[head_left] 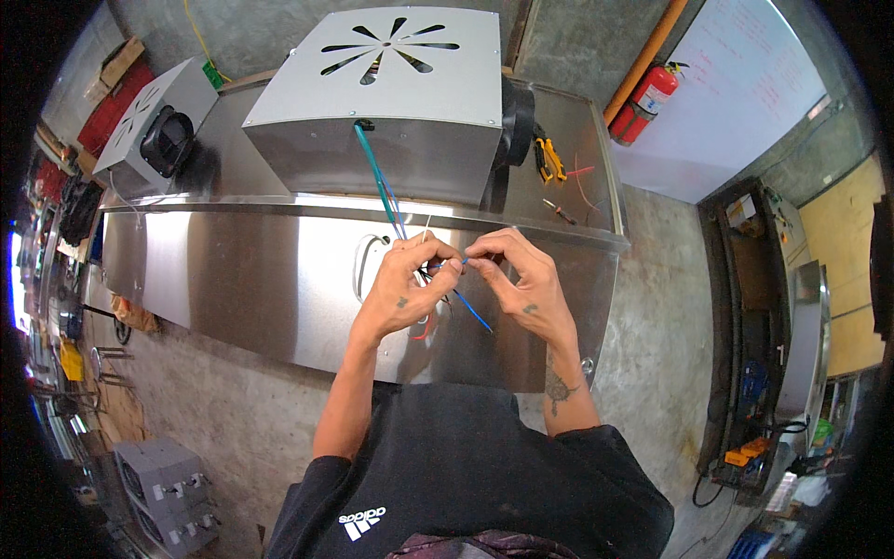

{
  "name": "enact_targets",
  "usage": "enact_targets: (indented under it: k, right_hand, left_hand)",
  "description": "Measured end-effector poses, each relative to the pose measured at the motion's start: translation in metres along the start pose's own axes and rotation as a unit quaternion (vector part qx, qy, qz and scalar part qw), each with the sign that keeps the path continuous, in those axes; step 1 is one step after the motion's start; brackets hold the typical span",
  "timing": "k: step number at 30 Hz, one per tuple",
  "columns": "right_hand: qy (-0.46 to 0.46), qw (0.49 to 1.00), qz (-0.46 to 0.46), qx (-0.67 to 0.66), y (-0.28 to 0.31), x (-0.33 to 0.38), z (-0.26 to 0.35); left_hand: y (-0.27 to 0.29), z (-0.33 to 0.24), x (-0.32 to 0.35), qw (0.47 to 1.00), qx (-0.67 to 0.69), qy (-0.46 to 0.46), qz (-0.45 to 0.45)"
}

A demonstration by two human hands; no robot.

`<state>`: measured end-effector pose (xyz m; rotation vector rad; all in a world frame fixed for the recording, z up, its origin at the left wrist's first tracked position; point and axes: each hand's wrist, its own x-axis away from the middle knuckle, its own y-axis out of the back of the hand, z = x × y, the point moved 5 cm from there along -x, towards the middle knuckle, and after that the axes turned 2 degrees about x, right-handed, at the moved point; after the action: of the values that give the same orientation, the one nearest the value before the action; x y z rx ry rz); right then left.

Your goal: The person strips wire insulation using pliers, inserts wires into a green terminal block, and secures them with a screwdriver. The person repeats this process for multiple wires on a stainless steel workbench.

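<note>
Between the left hand (402,284) and right hand (521,279), thin wires (438,268) are pinched in closed fingertips; a blue strand trails below the right hand. Beyond the hands, a green cable (375,172) runs up into a grey metal fan housing (391,102) that blocks the far edge of the steel surface (233,270). A yellow-handled tool (549,160) lies right of it. Farther right stand a red fire extinguisher (645,101), a whiteboard (736,93) and the concrete floor (652,307).

Fan housing (391,102) sits on hood (279,270), behind hands (466,275).
</note>
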<state>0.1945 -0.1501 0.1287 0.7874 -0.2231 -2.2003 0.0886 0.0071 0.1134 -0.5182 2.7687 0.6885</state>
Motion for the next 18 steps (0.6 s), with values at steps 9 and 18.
enact_targets:
  k: [9, 18]
  right_hand:
    - [-0.050, 0.994, -0.050, -0.083, -0.006, 0.004, -0.014]
    - [-0.147, 0.905, -0.241, -0.318, 0.012, -0.010, -0.086]
  left_hand:
    - [0.008, -0.014, 0.004, 1.000, -0.001, -0.003, -0.030]
    - [0.021, 0.010, 0.019, 0.993, 0.041, 0.016, -0.108]
